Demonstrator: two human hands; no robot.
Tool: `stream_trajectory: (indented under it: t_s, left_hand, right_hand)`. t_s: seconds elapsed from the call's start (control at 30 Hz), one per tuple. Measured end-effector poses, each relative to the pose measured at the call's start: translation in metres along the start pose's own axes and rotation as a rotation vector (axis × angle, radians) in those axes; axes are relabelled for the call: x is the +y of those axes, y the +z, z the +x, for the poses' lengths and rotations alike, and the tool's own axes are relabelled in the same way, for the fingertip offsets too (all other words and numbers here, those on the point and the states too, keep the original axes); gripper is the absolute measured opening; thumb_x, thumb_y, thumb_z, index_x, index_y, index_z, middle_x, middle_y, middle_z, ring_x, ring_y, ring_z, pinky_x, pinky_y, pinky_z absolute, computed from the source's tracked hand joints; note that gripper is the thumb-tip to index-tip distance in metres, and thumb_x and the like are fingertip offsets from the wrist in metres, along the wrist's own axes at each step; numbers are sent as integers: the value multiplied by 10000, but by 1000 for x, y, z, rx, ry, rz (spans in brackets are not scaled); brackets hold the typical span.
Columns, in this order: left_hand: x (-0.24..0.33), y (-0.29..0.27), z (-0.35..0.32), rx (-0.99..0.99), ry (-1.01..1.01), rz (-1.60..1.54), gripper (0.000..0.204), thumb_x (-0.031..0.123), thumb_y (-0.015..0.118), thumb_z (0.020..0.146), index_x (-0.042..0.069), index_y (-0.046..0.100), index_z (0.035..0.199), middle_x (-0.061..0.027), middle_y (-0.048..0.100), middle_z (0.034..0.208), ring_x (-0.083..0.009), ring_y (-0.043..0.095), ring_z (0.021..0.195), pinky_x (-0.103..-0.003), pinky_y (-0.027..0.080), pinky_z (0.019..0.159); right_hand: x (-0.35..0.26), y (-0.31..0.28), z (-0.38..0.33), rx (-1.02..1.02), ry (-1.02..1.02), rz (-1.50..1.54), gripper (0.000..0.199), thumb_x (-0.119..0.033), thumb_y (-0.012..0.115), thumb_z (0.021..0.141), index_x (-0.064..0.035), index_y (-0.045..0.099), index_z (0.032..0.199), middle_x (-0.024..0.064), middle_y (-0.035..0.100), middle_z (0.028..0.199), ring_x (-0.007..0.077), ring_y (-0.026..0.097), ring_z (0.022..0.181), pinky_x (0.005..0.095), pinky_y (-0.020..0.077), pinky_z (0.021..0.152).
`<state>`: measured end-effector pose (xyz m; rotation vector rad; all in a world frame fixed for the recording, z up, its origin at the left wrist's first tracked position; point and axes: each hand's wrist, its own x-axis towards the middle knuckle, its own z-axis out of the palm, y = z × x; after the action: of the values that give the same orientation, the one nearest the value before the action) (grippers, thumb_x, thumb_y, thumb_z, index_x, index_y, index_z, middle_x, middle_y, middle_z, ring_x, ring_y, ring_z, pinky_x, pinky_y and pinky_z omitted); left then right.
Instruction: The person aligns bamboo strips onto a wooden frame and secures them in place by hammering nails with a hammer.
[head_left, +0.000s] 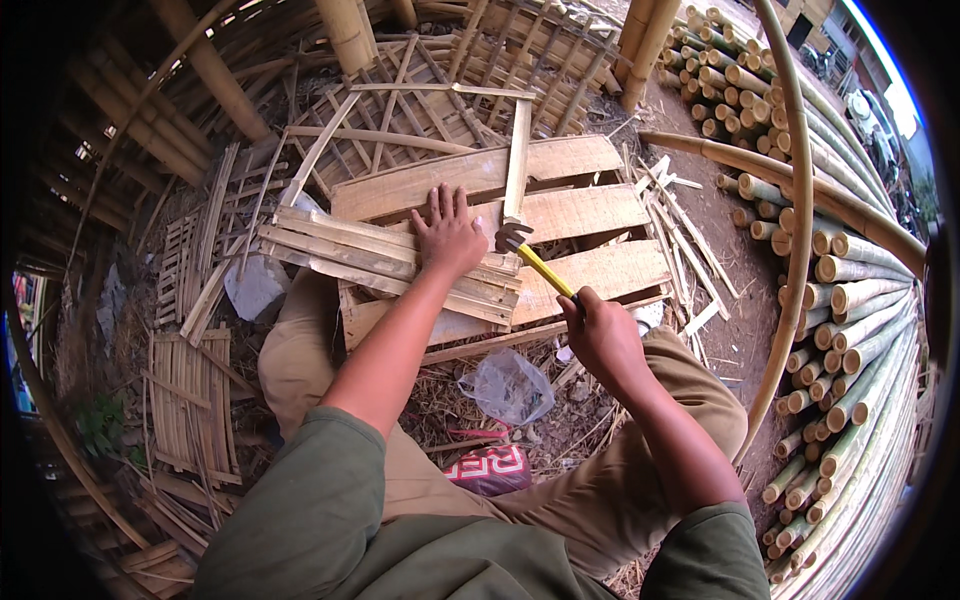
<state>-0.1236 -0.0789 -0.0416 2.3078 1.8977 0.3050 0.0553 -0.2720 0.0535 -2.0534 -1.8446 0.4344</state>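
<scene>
My left hand lies flat with its fingers spread, pressing on several bamboo slats laid side by side. My right hand is wrapped round the yellow handle of a claw hammer. The hammer's dark head is just right of my left hand, close to the lower end of an upright bamboo strip. That strip belongs to an open frame of thin strips reaching away from me. Beneath it all is a low bench of rough planks with gaps between them. Whether the hammer touches the strip, I cannot tell.
Cut bamboo poles are stacked along the right, with a curved pole in front. Loose strips litter the ground beside the bench. Between my legs lie a clear plastic bag and a red-and-white packet. A slatted panel lies left.
</scene>
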Motion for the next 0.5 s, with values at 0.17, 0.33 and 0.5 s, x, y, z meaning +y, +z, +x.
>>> stream_trajectory:
  t_s: [0.17, 0.33, 0.5]
  left_hand:
    - [2, -6, -1, -15, -16, 13, 648, 331, 393, 963, 94, 212, 1538, -132, 119, 1622, -301, 80, 1502, -595, 48, 1170]
    - [-3, 5, 0, 45, 6, 22, 656, 320, 439, 950, 121, 219, 1535, -138, 156, 1612, -299, 122, 1493, -601, 92, 1159]
    - [-1, 3, -2, 59, 14, 0, 642, 304, 439, 950, 121, 235, 1530, -141, 162, 1610, -308, 129, 1491, -595, 105, 1158]
  right_hand:
    - [0, 3, 1, 214, -90, 104, 305, -283, 580, 958, -33, 502, 801, 219, 580, 584, 431, 591, 552, 516, 447, 492]
    - [17, 28, -1, 65, -86, -47, 314, -309, 569, 959, -35, 515, 816, 227, 576, 580, 439, 589, 556, 534, 459, 515]
    - [8, 9, -1, 102, -5, 33, 343, -319, 560, 966, -22, 536, 797, 231, 584, 585, 441, 595, 567, 533, 456, 518]
